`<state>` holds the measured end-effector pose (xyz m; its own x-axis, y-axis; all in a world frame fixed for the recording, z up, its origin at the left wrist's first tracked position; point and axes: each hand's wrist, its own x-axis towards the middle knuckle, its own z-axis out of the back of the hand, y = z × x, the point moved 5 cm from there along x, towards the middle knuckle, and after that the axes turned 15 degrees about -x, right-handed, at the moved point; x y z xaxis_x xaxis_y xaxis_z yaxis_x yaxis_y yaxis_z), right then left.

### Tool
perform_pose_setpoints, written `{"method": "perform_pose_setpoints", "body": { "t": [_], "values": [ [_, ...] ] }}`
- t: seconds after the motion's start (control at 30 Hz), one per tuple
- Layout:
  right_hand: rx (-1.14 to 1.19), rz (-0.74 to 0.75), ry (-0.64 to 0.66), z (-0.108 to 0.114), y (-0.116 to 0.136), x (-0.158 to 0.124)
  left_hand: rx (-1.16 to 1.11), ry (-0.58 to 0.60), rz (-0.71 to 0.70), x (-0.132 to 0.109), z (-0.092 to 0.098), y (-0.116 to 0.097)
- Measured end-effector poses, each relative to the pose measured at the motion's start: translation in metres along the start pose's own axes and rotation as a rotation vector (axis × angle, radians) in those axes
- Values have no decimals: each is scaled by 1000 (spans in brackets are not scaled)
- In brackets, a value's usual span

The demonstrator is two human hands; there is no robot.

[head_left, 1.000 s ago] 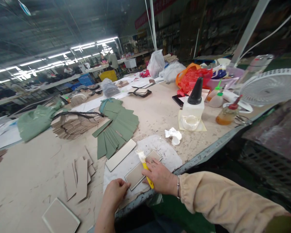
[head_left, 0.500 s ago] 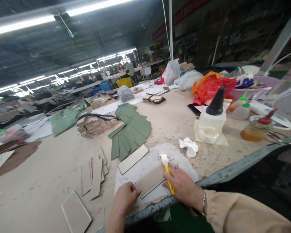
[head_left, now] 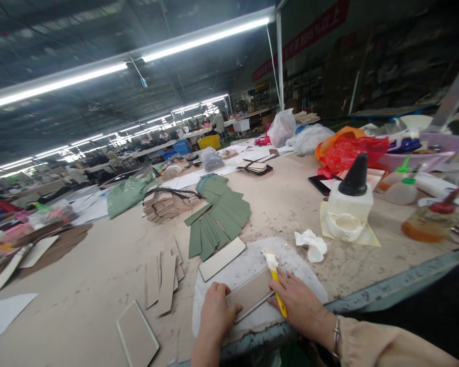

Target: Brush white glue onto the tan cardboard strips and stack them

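A beige rectangular panel (head_left: 251,294) with a pale border lies on a white sheet (head_left: 298,260) near the table's front edge. My left hand (head_left: 217,312) grips its left end, fingers at the far corner and thumb at the near side. At the panel's right end, my right hand (head_left: 300,305) holds a yellow-handled brush (head_left: 277,285), its bristles coated with white paste and pointing away from me. The right fingertips also touch the panel. Just behind lies a cream strip (head_left: 222,259), next to a fan of green pieces (head_left: 218,221).
Beige strips (head_left: 164,280) and another bordered panel (head_left: 136,334) lie to the left. On the right stand a white container with a black cone (head_left: 350,204), crumpled white material (head_left: 311,244) and an amber-liquid bottle (head_left: 428,224). A bundled brown stack (head_left: 168,206) sits further back.
My left hand has gone from a pinch at the panel's near left corner to a wider grip around its left end. The right hand keeps the brush. The camera view has shifted.
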<state>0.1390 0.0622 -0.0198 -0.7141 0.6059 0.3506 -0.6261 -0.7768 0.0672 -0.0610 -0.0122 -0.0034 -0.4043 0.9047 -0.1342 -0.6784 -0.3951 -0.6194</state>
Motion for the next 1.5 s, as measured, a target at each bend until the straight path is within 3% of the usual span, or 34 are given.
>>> {"method": "perform_pose_setpoints", "body": {
  "t": [0.1, 0.2, 0.33, 0.47, 0.67, 0.93, 1.13, 1.33, 1.5],
  "values": [
    [58, 10, -23, 9, -6, 3, -104, -13, 41, 1, -2, 5],
    [110, -30, -107, 24, -21, 8, -396, 18, 109, 2, -6, 13],
    [224, -201, -187, 38, -50, 16, -963, 83, 148, 3, -7, 13],
    [456, -363, -238, 41, -68, 21, -1245, 105, 183, 3, -5, 9],
    [781, -452, -305, 43, -65, 25, -1319, 105, 195, -1, -2, 2],
    [727, -434, -399, 57, -62, 28, -1413, 68, 209, -1, -4, 1],
    [670, -326, -376, 65, -63, 27, -1432, 195, 278, -4, -12, -4],
    [683, -403, -444, 64, -64, 26, -1455, 148, 278, -3, -15, -3],
    [616, -502, -506, 65, -69, 26, -1472, 211, 267, -5, -17, -5]
  ]
}}
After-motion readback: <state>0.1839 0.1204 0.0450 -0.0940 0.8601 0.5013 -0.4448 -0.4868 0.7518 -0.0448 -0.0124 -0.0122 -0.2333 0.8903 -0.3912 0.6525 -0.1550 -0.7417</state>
